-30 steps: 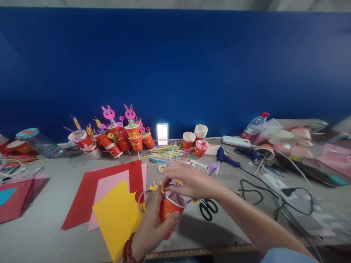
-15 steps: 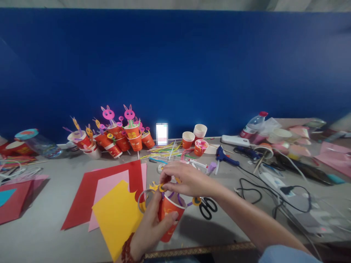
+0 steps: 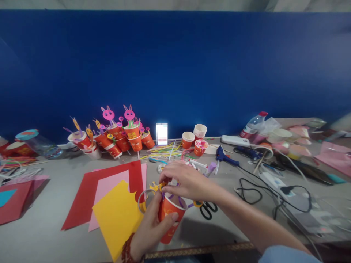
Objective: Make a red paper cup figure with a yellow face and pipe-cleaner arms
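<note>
My left hand (image 3: 153,221) is wrapped round a red paper cup (image 3: 173,215), which tilts a little above the table's front edge. Purple strips curve inside the cup's rim. A yellow disc with a dark centre (image 3: 197,204) sticks out on a purple strip at the cup's right. Over the rim, my right hand (image 3: 185,180) pinches a small yellow piece (image 3: 162,185) at the cup's left side; the fingers hide most of it. Black-handled scissors (image 3: 208,210) lie right of the cup. Left of it are a roll of tape (image 3: 145,200) and yellow paper (image 3: 117,213).
Red card (image 3: 79,204) lies at the left. Decorated cups (image 3: 133,135) stand along the blue partition, beside a lit phone (image 3: 162,134) and coloured sticks (image 3: 153,151). A blue glue gun (image 3: 226,157), its cable and a power strip (image 3: 276,184) lie to the right.
My right fingers have closed further over the yellow piece, hiding more of it. The cup has shifted very slightly down and to the right.
</note>
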The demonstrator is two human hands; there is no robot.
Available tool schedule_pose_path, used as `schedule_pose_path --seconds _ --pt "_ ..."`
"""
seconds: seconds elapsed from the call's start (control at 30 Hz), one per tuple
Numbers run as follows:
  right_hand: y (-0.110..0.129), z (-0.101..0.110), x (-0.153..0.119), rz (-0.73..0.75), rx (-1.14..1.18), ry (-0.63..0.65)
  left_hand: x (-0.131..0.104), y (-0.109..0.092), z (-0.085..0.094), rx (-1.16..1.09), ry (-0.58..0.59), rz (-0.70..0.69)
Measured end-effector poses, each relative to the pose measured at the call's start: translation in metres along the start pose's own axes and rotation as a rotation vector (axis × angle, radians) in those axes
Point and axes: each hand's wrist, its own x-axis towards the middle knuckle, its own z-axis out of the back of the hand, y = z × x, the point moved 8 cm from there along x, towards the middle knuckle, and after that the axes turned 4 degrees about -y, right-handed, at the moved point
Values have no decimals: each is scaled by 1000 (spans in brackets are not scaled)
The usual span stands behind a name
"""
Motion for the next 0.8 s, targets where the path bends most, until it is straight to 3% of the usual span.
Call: schedule_pose_path --seconds 0.8 --pt "10 9 -3 24 -111 -30 -1 2 5 75 90 -182"
